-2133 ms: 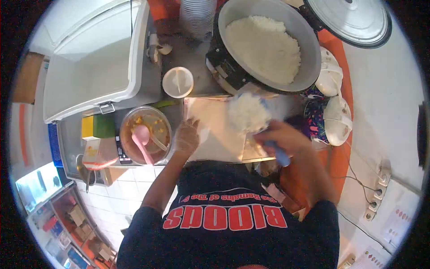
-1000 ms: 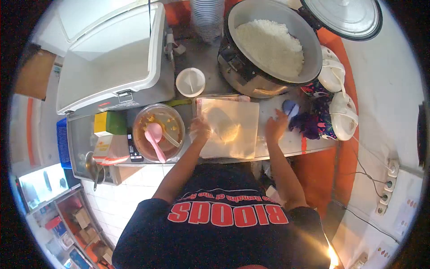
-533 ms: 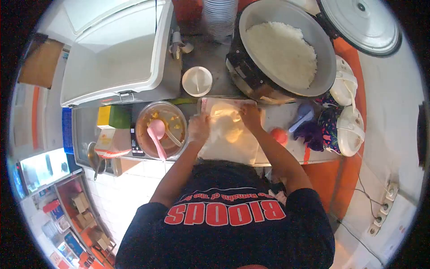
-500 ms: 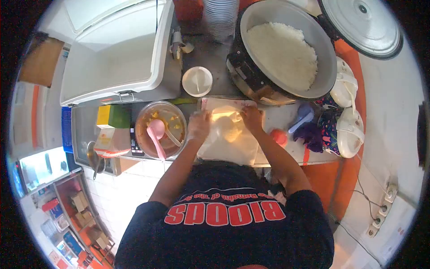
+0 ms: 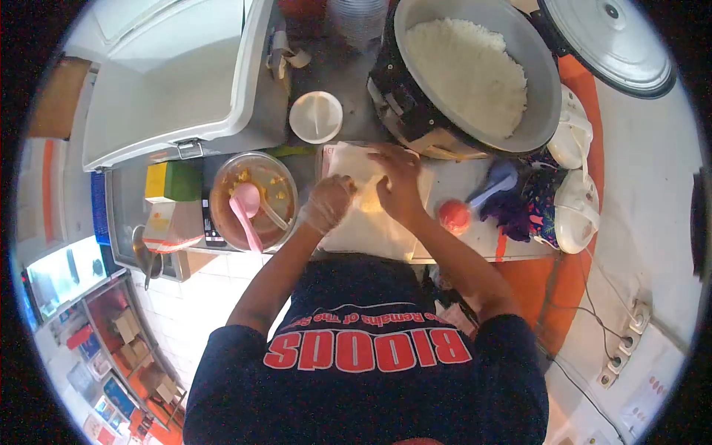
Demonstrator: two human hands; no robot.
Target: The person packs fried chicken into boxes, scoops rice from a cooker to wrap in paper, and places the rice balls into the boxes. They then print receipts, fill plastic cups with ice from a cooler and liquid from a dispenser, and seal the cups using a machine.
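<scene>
Wrapping paper (image 5: 371,233) lies on the counter in front of the dark shirt. My left hand (image 5: 332,202), in a clear plastic glove, is over its left part, fingers curled together; what they grip, if anything, is hidden. Bare, my right hand (image 5: 397,178) reaches over the upper right of the paper, its fingers extended leftward and the thumb apart. A pale yellowish patch shows on the paper between the hands, partly covered by them. Left of the paper, a clear bowl (image 5: 222,215) holds a pink spoon (image 5: 244,215) and yellow food bits.
Behind the paper are a white round container (image 5: 316,117) and a large pot of rice (image 5: 467,78). An open cooler (image 5: 170,93) stands back left. To the right lie a red round object (image 5: 454,216), a lilac spoon (image 5: 495,188), purple cloth (image 5: 507,216) and white-lidded containers (image 5: 576,211).
Both hands have left the paper's upper side edges and come inward over it. My left fingers have curled and my right fingers have extended. The whole view has shifted slightly.
</scene>
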